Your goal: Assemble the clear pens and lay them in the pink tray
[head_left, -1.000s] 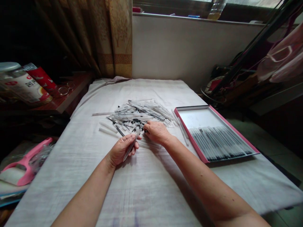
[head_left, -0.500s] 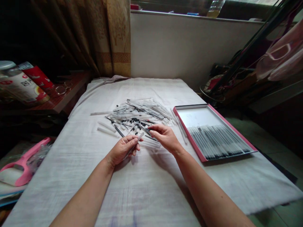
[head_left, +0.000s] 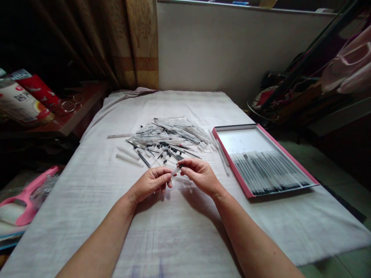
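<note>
Pinching a translucent tube (head_left: 175, 171) — left hand (head_left: 150, 183), pinching a black piece (head_left: 180, 166) — right hand (head_left: 202, 175)

Cloth-covered table (head_left: 162, 231) carries a loose pile (head_left: 171, 134) of clear tubes (head_left: 189, 134), small black pieces (head_left: 164, 145) and dark rods (head_left: 144, 158). Pink-walled tray (head_left: 232, 166) sits right, stray tubes (head_left: 223, 158) just beside its left wall.
</note>
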Demonstrator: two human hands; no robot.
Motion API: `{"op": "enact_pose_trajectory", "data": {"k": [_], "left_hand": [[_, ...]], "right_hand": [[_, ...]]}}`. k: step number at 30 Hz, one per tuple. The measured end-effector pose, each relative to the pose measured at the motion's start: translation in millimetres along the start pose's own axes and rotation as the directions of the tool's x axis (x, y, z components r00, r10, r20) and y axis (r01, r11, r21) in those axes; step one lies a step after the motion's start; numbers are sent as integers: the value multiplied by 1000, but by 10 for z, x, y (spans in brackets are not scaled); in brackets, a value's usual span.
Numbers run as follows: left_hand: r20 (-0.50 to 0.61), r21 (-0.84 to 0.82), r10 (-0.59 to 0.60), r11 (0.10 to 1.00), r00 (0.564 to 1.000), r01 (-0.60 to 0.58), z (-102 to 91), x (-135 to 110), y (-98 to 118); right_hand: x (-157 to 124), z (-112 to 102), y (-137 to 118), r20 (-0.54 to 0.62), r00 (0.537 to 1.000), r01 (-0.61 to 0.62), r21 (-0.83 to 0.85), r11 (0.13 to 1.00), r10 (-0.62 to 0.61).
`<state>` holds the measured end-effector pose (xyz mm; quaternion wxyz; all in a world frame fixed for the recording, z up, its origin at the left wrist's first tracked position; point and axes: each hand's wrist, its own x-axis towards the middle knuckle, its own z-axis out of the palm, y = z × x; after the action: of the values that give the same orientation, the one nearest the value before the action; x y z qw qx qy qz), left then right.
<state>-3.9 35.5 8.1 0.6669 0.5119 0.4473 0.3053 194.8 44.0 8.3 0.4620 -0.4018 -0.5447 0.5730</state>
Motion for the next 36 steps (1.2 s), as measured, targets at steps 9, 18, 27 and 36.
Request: {"op": "enact_pose_trajectory", "data": {"k": [9,18,27,36], "left_hand": [[35,24,-6,1000,999,5,13,0,1],[109,76,-31,997,994,22,30,-8,32],[108,63,-37,998,993,31,60,-8,59],[99,25,-43,999,994,41,40,-5,38]], "right_hand": [[-48,-92,-7,61,995,96,-249,964,-84],[-66,-157,-149,192,978,187,-651,735,-79],[-48,-153,-90,173,984,152,-655,740,-50],[-72,-197,-121,188,981,125,-419,900,-48]]}}
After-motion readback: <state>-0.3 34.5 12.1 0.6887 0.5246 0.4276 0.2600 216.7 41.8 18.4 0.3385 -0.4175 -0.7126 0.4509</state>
